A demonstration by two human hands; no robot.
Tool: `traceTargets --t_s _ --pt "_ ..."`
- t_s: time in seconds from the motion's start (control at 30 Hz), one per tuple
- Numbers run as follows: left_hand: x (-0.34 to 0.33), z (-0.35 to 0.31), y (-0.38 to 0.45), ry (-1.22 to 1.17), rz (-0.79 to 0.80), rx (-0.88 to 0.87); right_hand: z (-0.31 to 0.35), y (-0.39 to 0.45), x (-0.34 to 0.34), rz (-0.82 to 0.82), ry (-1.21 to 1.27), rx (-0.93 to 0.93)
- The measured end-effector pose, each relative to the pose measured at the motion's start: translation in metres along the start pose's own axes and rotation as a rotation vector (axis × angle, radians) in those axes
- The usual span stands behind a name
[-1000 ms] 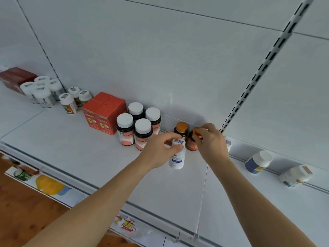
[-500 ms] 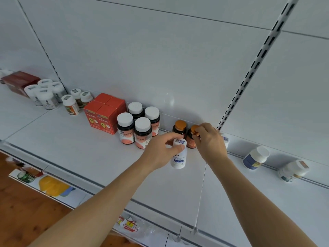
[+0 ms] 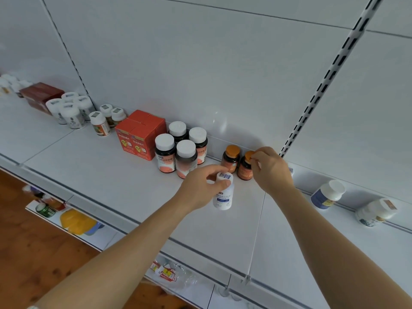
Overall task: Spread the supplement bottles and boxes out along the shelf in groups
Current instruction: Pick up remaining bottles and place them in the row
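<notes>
My left hand (image 3: 200, 188) grips the cap of a white bottle (image 3: 223, 197) with a blue label, standing on the white shelf (image 3: 93, 170). My right hand (image 3: 270, 170) pinches the orange cap of a dark bottle (image 3: 244, 169) near the back wall. A second orange-capped bottle (image 3: 230, 158) stands just left of it. Further left stand several dark bottles with white caps (image 3: 181, 152), then red boxes (image 3: 139, 133).
At the far left are small white-capped bottles (image 3: 104, 120), white jars (image 3: 69, 110) and a dark red box (image 3: 40, 95). To the right, a blue-labelled bottle (image 3: 326, 195) and a white jar (image 3: 376, 211) lie tilted against the back ledge. A lower shelf (image 3: 73, 221) holds goods.
Both hands hold the same bottles as before. My right hand has eased slightly on the orange cap; the view shifted a little.
</notes>
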State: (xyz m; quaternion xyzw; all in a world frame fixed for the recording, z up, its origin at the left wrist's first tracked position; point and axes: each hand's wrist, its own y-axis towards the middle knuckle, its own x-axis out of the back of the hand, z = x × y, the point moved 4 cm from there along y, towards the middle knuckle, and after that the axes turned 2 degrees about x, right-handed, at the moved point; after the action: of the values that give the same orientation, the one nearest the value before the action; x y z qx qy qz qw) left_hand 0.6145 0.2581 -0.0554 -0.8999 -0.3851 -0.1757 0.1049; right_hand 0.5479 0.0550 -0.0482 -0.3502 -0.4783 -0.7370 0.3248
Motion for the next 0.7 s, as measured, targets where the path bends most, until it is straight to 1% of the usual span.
traceTargets --t_s 0.13,0.27,0.7 --pt "0.0023 0.0005 0.0024 -0.013 -0.016 -0.011 -0.0067 0.0065 0.0053 0.129 -0.095 0.07" --pt "-0.0033 0.0042 0.0051 -0.018 -0.007 -0.013 -0.0097 0.0058 0.0082 0.173 -0.107 0.119" --pt "-0.0023 0.0041 0.009 -0.025 0.019 -0.009 -0.0058 0.0066 0.0087 0.087 -0.115 0.13"
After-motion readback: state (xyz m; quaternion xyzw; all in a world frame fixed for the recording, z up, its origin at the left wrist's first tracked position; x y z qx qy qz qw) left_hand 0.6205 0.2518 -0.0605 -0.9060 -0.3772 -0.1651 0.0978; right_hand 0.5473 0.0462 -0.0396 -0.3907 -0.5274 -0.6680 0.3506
